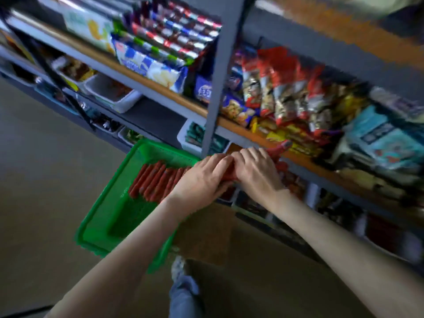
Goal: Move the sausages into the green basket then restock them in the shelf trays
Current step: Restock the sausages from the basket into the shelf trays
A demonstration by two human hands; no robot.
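Bare beige floor [46,180] fills the left side. Above it a grey shelf unit with wood-coloured shelf edges [160,88] runs slantwise across the view, all of it blurred. At its left end, white shelf trays [128,102] stand in a row on a lower level, their contents too smeared to name. One level up are blue-and-white boxes [146,63], with rows of small bright packets behind them.

The green basket [128,216] stands below the front edge of the shelves. I cannot tell what carries it. Its near half is bare, and a tight row of red-brown sausages [156,182] lies side by side in its far half.

The left hand [202,180] is over the basket's far right corner. The right hand [257,173] touches it, just in front of the shelf edge. Both are curled round a bundle of sausages [281,146], whose red end sticks out past the right hand toward the shelf.

A grey upright post [220,88] rises directly behind the hands and splits the shelving there. A shoe [177,268] and a denim leg [183,297] show below, between the forearms.

Right of the post, red and silver snack bags [282,88] stand packed together, then pale blue packs [385,143]. Under them more trays [252,205] hold dark and red goods, with some red ones just beyond the right hand.
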